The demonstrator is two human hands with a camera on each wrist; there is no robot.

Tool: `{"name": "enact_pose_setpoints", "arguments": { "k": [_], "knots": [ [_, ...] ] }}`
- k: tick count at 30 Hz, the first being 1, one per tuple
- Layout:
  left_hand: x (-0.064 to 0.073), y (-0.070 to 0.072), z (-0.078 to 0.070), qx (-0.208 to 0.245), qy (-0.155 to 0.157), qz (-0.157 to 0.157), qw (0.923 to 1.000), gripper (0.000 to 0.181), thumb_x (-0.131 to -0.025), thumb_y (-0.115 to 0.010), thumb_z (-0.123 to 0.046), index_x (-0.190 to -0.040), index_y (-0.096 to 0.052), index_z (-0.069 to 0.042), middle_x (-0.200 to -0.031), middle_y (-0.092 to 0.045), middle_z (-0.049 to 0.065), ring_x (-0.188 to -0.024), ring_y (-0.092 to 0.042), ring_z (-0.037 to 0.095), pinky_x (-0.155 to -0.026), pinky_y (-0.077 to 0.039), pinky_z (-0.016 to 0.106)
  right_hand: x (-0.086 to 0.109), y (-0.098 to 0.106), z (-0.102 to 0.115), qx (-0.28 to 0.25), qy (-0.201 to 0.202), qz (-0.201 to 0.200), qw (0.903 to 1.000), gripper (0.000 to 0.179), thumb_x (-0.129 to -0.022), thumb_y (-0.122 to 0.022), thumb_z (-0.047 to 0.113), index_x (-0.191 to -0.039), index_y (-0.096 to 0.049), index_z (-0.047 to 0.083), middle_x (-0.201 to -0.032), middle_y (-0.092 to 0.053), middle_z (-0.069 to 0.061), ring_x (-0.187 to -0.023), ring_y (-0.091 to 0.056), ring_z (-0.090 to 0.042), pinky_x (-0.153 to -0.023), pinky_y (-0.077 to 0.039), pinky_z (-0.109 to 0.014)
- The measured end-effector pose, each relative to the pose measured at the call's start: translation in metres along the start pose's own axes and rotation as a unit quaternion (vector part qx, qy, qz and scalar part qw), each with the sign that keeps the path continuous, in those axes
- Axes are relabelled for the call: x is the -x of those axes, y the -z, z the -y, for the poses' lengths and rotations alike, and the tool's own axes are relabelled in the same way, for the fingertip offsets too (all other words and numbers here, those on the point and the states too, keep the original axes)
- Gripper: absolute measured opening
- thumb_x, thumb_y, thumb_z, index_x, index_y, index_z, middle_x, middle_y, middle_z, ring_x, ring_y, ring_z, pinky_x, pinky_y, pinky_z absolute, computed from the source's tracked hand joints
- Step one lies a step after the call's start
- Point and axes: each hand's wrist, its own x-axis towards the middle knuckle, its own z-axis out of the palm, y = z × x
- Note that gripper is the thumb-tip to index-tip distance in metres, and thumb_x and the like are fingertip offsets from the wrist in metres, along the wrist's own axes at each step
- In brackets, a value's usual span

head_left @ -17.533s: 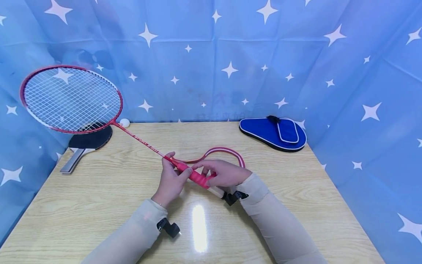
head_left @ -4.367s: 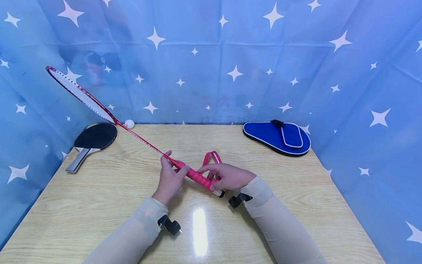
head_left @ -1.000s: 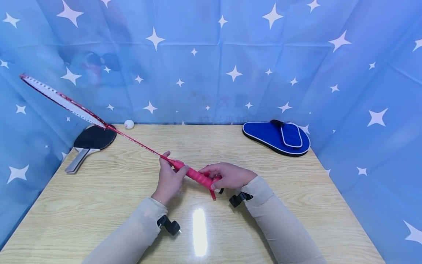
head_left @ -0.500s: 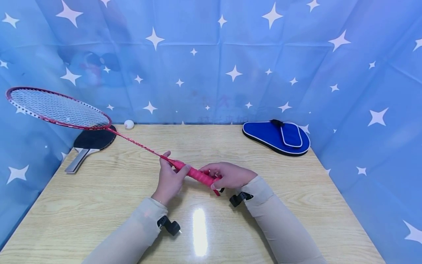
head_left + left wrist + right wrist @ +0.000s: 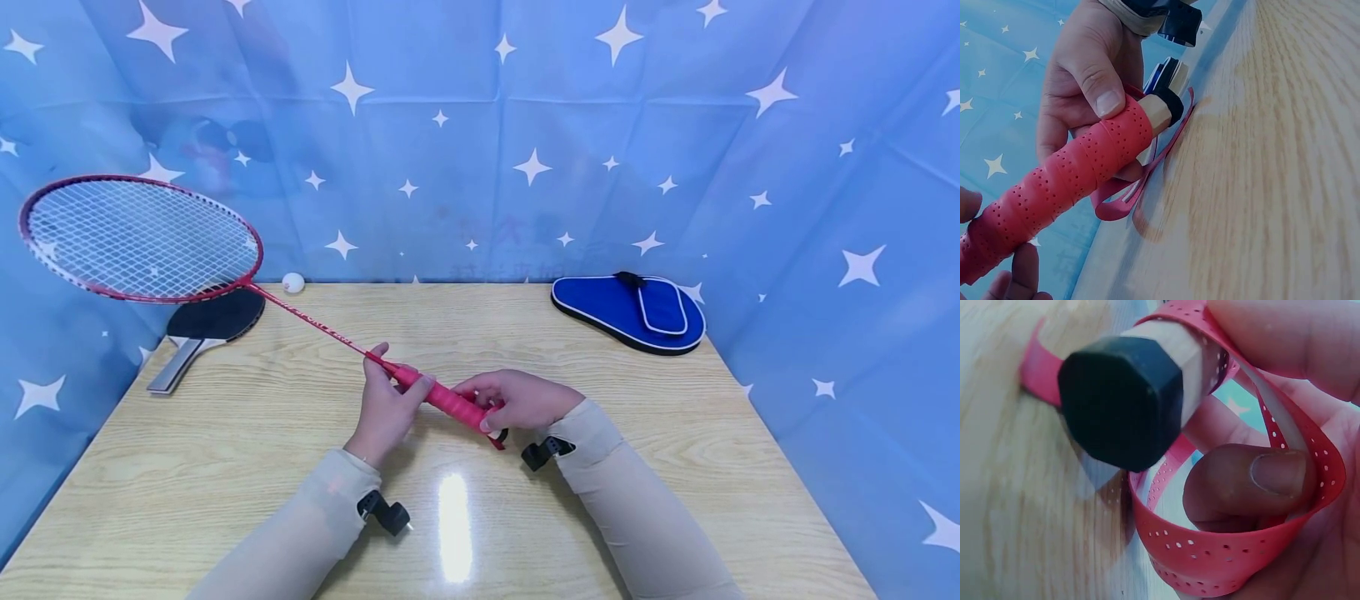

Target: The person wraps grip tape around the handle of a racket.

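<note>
A red badminton racket (image 5: 300,317) is held at a slant, its strung head off to the left above the table. My left hand (image 5: 385,414) pinches the top of its handle between thumb and fingers. Perforated pink grip tape (image 5: 1066,169) spirals down the handle almost to the end, where a short band of bare wood (image 5: 1157,115) and a black butt cap (image 5: 1119,400) show. My right hand (image 5: 528,397) grips the handle's lower end, thumb on the wrap. In the right wrist view the loose tape loops round one curled finger (image 5: 1241,484), its tail by the cap.
Beneath the racket head lies a black table tennis bat (image 5: 217,315) on the wooden table (image 5: 300,467). A white ball (image 5: 293,282) sits at the back edge, and a blue bat case (image 5: 615,307) at the back right. A starry blue curtain (image 5: 450,167) hangs behind.
The racket has turned about its shaft, from nearly edge-on to showing its strings. Over the longer span, the tape wrap has crept toward the butt and the loose tape has shortened.
</note>
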Motion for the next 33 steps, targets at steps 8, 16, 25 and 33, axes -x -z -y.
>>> {"name": "enact_pose_setpoints", "arguments": {
  "k": [8, 16, 25, 33],
  "knots": [
    [-0.0005, -0.0002, -0.0002, -0.007, -0.006, -0.015, 0.9998, 0.085, -0.096, -0.070, -0.008, -0.159, -0.014, -0.009, -0.115, -0.060, 0.015, -0.092, -0.062, 0.023, -0.080, -0.051, 0.023, 0.0009, 0.0012, 0.0015, 0.033, 0.008, -0.014, 0.9993, 0.061, -0.089, -0.083, 0.012, -0.145, -0.063, 0.028, -0.114, -0.068, 0.005, -0.109, -0.061, -0.022, -0.091, -0.054, -0.040],
    [-0.0006, -0.0007, -0.0005, -0.004, -0.008, -0.024, 0.9997, 0.084, -0.094, -0.069, -0.004, -0.158, -0.016, -0.005, -0.115, -0.059, 0.017, -0.090, -0.060, 0.020, -0.076, -0.050, 0.022, 0.0015, 0.0007, 0.0018, 0.010, -0.001, -0.001, 0.9999, 0.063, -0.091, -0.082, 0.012, -0.147, -0.061, 0.029, -0.114, -0.071, 0.004, -0.107, -0.065, -0.021, -0.089, -0.057, -0.039],
    [-0.0001, 0.0004, -0.0008, -0.022, 0.011, -0.016, 0.9996, 0.090, -0.096, -0.076, -0.018, -0.160, -0.013, -0.012, -0.117, -0.061, 0.013, -0.094, -0.061, 0.023, -0.080, -0.052, 0.023, 0.0012, 0.0000, 0.0036, 0.040, 0.008, -0.011, 0.9991, 0.059, -0.089, -0.084, 0.014, -0.143, -0.062, 0.026, -0.117, -0.068, 0.003, -0.109, -0.063, -0.020, -0.091, -0.056, -0.038],
    [-0.0010, -0.0009, -0.0002, -0.016, -0.003, -0.031, 0.9994, 0.086, -0.093, -0.074, -0.008, -0.158, -0.016, -0.007, -0.114, -0.061, 0.015, -0.090, -0.061, 0.021, -0.077, -0.051, 0.023, 0.0028, 0.0009, 0.0054, 0.016, 0.011, 0.001, 0.9998, 0.061, -0.091, -0.082, 0.013, -0.146, -0.060, 0.025, -0.113, -0.072, 0.001, -0.102, -0.066, -0.021, -0.088, -0.057, -0.039]
  ]
}}
